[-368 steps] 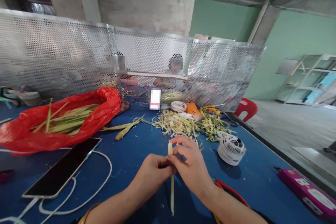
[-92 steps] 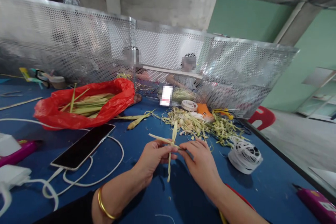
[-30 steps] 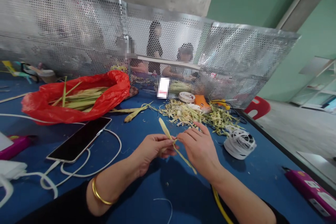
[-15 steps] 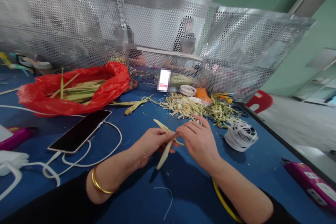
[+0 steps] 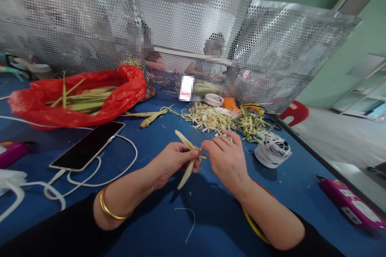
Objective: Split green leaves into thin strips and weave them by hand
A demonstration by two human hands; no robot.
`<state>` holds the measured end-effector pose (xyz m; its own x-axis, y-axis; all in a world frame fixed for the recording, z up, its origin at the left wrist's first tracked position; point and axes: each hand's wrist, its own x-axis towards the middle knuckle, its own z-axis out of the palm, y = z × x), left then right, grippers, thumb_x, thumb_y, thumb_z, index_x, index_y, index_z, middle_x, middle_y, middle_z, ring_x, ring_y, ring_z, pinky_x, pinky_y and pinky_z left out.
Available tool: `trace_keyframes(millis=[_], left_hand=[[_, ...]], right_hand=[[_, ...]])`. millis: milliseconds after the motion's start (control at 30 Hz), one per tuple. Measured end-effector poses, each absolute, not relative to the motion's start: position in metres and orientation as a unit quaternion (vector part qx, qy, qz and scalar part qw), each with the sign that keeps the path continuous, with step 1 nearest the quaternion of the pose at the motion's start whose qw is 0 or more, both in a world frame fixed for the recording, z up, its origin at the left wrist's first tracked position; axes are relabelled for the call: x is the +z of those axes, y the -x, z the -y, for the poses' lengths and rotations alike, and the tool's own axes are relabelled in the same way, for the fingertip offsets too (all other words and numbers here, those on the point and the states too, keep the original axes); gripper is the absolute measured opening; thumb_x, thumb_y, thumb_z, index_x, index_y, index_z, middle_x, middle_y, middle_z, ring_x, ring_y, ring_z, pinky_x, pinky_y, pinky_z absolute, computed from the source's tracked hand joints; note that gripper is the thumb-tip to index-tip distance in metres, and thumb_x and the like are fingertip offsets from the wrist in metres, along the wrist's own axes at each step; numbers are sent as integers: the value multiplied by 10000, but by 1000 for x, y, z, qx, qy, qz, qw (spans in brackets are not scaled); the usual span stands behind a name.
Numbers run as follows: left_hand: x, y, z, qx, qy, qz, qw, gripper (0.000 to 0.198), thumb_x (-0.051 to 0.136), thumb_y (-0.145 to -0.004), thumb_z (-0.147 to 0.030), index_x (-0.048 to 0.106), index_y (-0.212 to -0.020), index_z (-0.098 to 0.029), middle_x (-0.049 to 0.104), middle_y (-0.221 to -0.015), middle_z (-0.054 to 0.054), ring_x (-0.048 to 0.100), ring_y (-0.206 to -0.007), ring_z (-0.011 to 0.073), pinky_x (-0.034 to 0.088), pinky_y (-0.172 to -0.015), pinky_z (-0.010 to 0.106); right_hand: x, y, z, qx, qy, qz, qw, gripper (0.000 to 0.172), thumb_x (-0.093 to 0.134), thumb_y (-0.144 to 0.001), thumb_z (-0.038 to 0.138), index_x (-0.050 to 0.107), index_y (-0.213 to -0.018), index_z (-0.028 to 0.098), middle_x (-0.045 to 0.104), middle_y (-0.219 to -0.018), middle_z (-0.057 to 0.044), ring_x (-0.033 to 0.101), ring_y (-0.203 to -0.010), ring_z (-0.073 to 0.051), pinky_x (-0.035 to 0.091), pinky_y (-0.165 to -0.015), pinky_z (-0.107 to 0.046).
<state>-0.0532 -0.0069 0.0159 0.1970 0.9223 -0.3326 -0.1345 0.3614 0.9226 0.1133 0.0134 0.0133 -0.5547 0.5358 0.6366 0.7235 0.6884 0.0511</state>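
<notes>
My left hand [image 5: 181,156] pinches pale yellow leaf strips [image 5: 186,174] between thumb and fingers. They cross at the thumb, with one end pointing up and left, another down, and a short tip to the right. My right hand [image 5: 226,156] is beside them, its thumb and forefinger brought together close to the short tip. What those fingertips grip, if anything, is hidden by the hand. Behind my hands lies a loose heap of cut leaf scraps [image 5: 208,117], pale on the left and greener on the right.
A red plastic bag [image 5: 39,114] of long leaves stands left, near a phone [image 5: 87,146] with white cables. Right are a white ribbon roll [image 5: 273,152] and a purple power strip [image 5: 351,202]. A perforated screen [image 5: 187,20] crosses the back; people sit behind it.
The view has shifted slightly, so things on the table appear a little further left and higher. My left hand keeps its pinch on the leaf strips, and my right fingers stay close beside them.
</notes>
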Motion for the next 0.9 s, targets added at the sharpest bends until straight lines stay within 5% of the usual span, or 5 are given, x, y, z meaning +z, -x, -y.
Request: trace_keyframes(millis=[200,333,500,667,900], left_hand=[[11,50,6,423,-388,-508,642,253,716,-664,-375,618,-657,-142,561,-532,-28,516,-422,80,396,-462,199],[12,46,12,341,-547,-502,576,272,643,-699,-391,605,-563,-158,514,-463,-35,466,-368,83,366,-418,202],[7,40,18,263,-641,-510,510,337,569,-733,-401,539,-474,-187,492,-399,-38,466,-351,101,338,-405,208],[7,43,14,326,-565,-528,545,363,573,-722,-403,543,-442,-175,516,-418,-20,459,-370,96,336,-422,211],[13,47,8,442,-405,-544,587,165,592,-683,-252,638,-564,-147,594,-514,-1,522,-456,94,443,-532,218]], right_hand=[[20,-117,-21,-21,384,853,352,147,520,-887,236,666,-877,238,681,-846,-14,614,-849,-167,298,-991,-397],[22,-117,-22,136,425,821,356,158,589,-833,329,709,-796,232,631,-699,-5,589,-666,-148,429,-663,-279],[21,-108,-13,334,426,778,319,160,631,-771,295,614,-650,192,495,-521,58,434,-475,-98,339,-454,-216],[23,-108,-2,143,391,809,415,143,574,-830,247,566,-697,195,575,-595,38,525,-564,-110,392,-654,-268],[22,-110,8,-69,318,864,384,119,518,-888,179,631,-859,198,685,-791,-22,620,-735,-144,366,-753,-314]])
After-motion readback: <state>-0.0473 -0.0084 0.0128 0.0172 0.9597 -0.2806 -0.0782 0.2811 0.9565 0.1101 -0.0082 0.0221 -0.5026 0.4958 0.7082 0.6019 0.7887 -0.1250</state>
